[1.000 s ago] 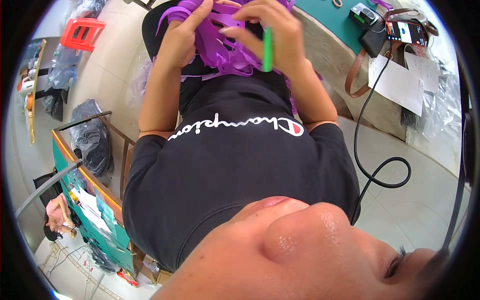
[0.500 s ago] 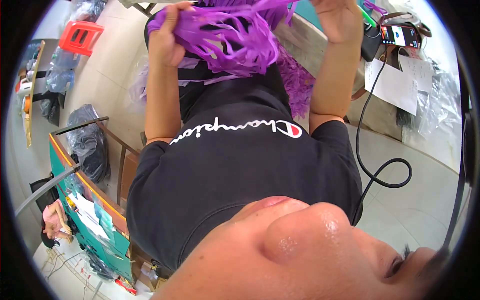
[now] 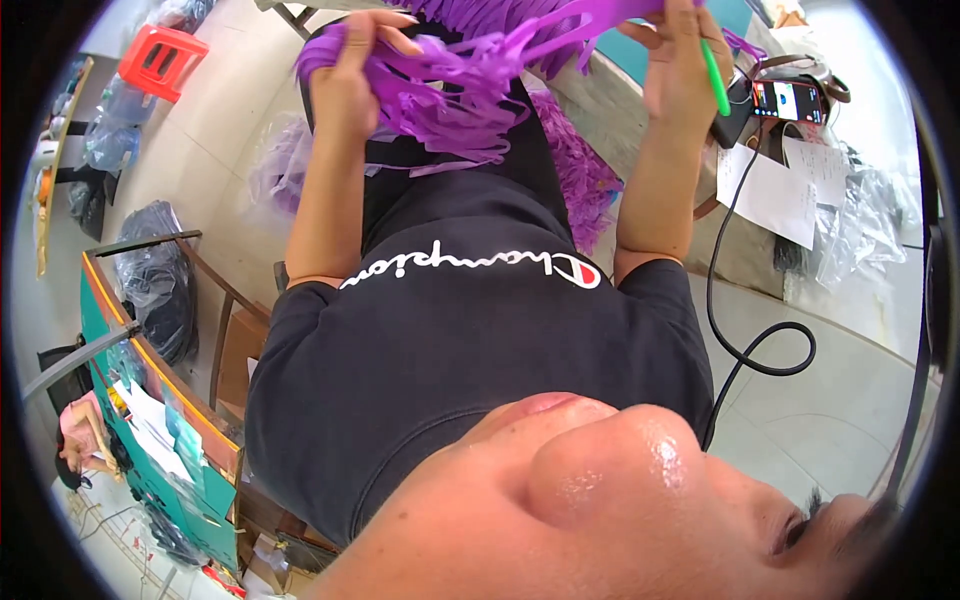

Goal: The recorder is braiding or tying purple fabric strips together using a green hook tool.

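Both hands, left hand and right hand, grip purple strips (top edge, maybe cropped).

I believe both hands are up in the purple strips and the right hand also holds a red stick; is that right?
Not quite. In the head view the stick in the right hand is green, not red. The rest stands: the left hand and the right hand are both up in the purple strips.

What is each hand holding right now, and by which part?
Left hand grips the purple strip bundle at its left end. Right hand holds the bundle's right side, with a green stick pinched in its fingers.
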Demonstrator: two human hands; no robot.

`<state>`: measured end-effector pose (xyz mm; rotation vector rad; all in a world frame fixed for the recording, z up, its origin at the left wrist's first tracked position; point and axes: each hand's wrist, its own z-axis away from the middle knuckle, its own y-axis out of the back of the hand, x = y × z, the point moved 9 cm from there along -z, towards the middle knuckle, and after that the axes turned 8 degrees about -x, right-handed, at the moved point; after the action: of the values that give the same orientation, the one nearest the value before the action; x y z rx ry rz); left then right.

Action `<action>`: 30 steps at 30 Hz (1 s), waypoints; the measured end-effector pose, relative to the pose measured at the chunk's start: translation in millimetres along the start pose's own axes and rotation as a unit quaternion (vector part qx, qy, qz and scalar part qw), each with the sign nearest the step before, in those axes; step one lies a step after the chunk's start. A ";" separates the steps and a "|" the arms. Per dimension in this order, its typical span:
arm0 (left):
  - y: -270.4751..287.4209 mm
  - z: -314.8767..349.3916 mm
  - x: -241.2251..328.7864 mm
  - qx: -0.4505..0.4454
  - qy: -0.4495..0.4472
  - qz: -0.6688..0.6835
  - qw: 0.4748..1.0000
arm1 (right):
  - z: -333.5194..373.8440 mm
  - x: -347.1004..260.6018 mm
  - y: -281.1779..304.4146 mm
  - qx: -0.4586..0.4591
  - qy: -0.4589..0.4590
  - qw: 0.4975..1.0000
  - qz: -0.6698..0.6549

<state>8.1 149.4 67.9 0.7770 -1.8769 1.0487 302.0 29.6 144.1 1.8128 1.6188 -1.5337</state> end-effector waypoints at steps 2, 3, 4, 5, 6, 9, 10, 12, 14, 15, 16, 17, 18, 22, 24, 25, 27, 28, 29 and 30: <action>-45.5 5.3 -9.9 -0.132 0.018 -0.020 0.991 | 4.9 8.3 -32.9 -0.105 -0.024 0.993 0.053; -59.9 10.4 -16.0 -0.162 0.051 -0.014 0.985 | 9.8 12.3 -44.2 -0.107 -0.062 0.989 0.079; -72.7 17.0 -22.5 -0.192 0.084 -0.008 0.978 | 12.3 12.1 -53.3 -0.108 -0.062 0.989 0.078; -78.2 22.1 -26.1 -0.198 0.092 -0.065 0.974 | 14.4 14.3 -63.4 -0.124 -0.071 0.985 0.094; -81.1 25.6 -27.7 -0.178 0.093 -0.090 0.976 | 16.6 15.6 -71.5 -0.140 -0.080 0.981 0.110; -94.2 27.9 -21.4 -0.198 0.038 -0.144 0.969 | 22.8 16.1 -80.7 -0.159 -0.093 0.976 0.112; -97.8 29.3 -27.6 -0.216 0.046 -0.128 0.967 | 24.8 16.3 -82.7 -0.168 -0.093 0.975 0.110; -101.1 30.4 -31.8 -0.236 0.052 -0.112 0.964 | 27.1 14.9 -82.9 -0.174 -0.093 0.975 0.100; -100.0 32.1 -37.9 -0.236 0.090 -0.081 0.964 | 29.4 10.7 -83.5 -0.180 -0.094 0.975 0.090; -97.5 31.6 -37.3 -0.235 0.089 -0.081 0.965 | 31.0 9.9 -84.0 -0.186 -0.112 0.973 0.081; -90.0 30.3 -41.3 -0.217 0.120 -0.031 0.968 | 31.8 10.3 -83.4 -0.191 -0.130 0.970 0.073; -83.3 28.0 -45.6 -0.199 0.149 0.019 0.968 | 29.7 9.6 -78.8 -0.192 -0.129 0.970 0.074; -76.4 25.1 -49.6 -0.180 0.177 0.069 0.965 | 23.2 0.3 -71.5 -0.179 -0.068 0.981 0.019; -9.6 -0.2 -80.5 0.006 0.152 0.289 0.945 | -4.0 -39.4 23.4 -0.081 0.103 0.991 -0.043; 21.4 -4.5 -88.2 0.094 0.182 0.367 0.907 | -2.0 -56.1 38.3 -0.025 0.135 0.991 0.000; 25.1 -13.2 -86.9 0.029 0.168 0.498 0.850 | -3.1 -55.9 46.8 -0.010 0.143 0.990 -0.010; 32.5 -20.2 -62.6 -0.023 0.078 0.545 0.834 | -2.2 -53.2 48.5 -0.001 0.144 0.989 -0.016; 45.5 -21.1 -62.4 0.028 0.081 0.545 0.834 | -2.4 -53.0 50.1 0.010 0.146 0.989 -0.022; 49.7 -24.8 -66.0 0.045 0.113 0.615 0.779 | -1.0 -52.9 43.4 0.009 0.146 0.989 -0.022; 35.3 -23.1 -55.3 0.046 0.113 0.615 0.779 | 1.9 -50.0 33.3 0.008 0.143 0.990 -0.012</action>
<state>13.6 192.4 13.4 -0.7157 -2.0440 1.8802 338.1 -11.1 169.7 2.1086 1.7609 -1.3477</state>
